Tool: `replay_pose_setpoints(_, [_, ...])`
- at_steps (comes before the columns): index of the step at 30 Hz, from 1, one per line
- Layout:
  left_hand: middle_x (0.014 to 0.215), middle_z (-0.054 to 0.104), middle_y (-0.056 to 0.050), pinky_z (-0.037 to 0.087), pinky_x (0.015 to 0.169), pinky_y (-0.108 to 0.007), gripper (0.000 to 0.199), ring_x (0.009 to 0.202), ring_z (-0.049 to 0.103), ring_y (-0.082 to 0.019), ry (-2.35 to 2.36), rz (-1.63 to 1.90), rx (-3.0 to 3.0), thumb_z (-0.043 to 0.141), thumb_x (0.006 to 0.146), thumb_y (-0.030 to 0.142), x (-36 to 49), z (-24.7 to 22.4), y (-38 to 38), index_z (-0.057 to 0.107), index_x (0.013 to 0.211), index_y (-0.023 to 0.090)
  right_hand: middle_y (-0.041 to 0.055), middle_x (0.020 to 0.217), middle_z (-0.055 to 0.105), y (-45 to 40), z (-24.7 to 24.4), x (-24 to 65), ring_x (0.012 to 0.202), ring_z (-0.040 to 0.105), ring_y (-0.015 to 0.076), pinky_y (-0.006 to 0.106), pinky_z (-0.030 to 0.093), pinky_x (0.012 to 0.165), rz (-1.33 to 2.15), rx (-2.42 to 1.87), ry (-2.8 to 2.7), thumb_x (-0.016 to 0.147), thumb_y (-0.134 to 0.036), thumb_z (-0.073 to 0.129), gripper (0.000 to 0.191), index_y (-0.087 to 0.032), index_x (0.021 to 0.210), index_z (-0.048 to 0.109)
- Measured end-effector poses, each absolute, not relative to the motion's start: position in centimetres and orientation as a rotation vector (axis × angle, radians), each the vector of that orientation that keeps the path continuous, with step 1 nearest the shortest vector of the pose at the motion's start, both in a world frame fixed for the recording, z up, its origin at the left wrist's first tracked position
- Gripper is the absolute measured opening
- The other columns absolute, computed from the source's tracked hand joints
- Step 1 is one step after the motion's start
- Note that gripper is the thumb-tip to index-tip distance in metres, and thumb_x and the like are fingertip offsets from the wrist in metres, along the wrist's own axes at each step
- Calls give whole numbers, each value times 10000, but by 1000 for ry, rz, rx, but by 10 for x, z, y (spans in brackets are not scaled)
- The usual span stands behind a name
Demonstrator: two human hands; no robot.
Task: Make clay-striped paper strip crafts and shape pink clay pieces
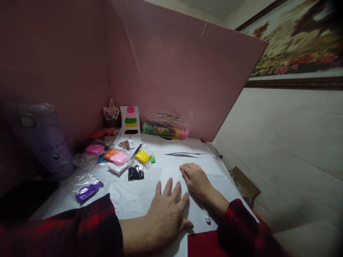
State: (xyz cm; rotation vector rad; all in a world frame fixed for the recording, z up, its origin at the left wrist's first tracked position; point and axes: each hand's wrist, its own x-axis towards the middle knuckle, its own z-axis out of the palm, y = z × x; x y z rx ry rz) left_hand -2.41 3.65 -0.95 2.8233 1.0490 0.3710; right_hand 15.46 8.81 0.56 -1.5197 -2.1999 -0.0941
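My left hand (168, 210) lies palm down on white paper (152, 192), its fingers spread and nothing in them. Just ahead and to its right, my right hand (197, 180) rests on the paper with fingers close together and lightly bent; no object shows in them. From under my right wrist pokes a slim stick with a whitish end (207, 217), perhaps a pen. A red sheet (203, 244) lies at the near edge, below both hands. Beyond my right hand, a long dark slit or fold (184, 155) runs across the paper.
Bagged clay lies to the left: purple (89, 191), black (136, 172), yellow (143, 156) and pink (119, 158). A color-striped card (130, 115) and a bright plastic-wrapped pack (166, 131) stand against the pink panel (171, 71). A purple tumbler (53, 153) is far left.
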Motion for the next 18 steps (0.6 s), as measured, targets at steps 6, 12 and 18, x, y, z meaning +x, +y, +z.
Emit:
replay_pose_setpoints(6, [1478,368,-209,216,1068,-660,676,1391,229,-433,1192,404,2736,461,833,647,-13,-4,30,490,1340,201,105,1166,666,90,-1,164,1162,553,204,386,437,999,82,-1248,-2291,941,-144,448,266,-181,1114,647])
replay_pose_setpoints(12, [1480,361,-218,197,1083,-646,688,1398,203,-436,1276,397,2688,459,826,656,-5,-5,30,514,1321,181,111,1184,665,92,-4,172,1165,570,214,411,470,979,177,-1171,-2254,932,-159,456,262,-198,1099,654])
replay_pose_setpoints(18, [1477,370,-213,207,1080,-644,669,1385,232,-444,1296,354,2673,464,837,631,-9,-1,34,510,1328,179,131,1115,671,86,0,170,1088,582,248,440,443,970,126,-1281,-2223,916,-156,478,246,-167,1076,664])
